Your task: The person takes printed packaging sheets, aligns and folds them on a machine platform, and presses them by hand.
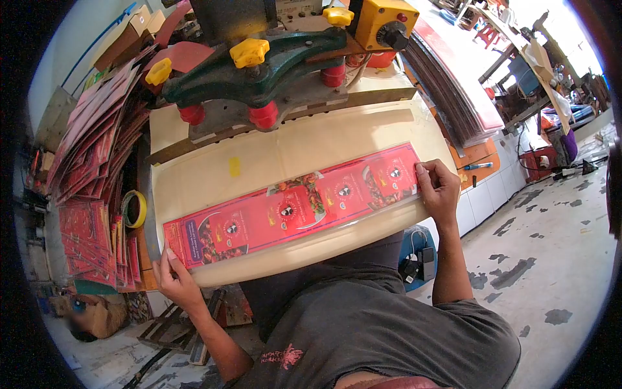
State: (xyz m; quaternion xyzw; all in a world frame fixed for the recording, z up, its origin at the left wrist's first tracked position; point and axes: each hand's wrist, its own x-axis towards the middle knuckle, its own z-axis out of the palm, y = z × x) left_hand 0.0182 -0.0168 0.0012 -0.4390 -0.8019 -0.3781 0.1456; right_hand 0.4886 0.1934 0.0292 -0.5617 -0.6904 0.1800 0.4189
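The hands (176, 280) (439, 188) pinch the red printed strip (285, 211) by its ends; uneven tension could skew or crease it.

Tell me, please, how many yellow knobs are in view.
3: the left knob and right knob at the ends of the green bracket, the middle knob between them.

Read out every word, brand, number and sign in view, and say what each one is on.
No text is sharp enough to quote.
Red strip: lettering in the purple box and around the round logos, too small.
Dark shirt: red print, too blurred.
Red printed sheets at the left: too small.
Yellow control box: any dial markings too small.
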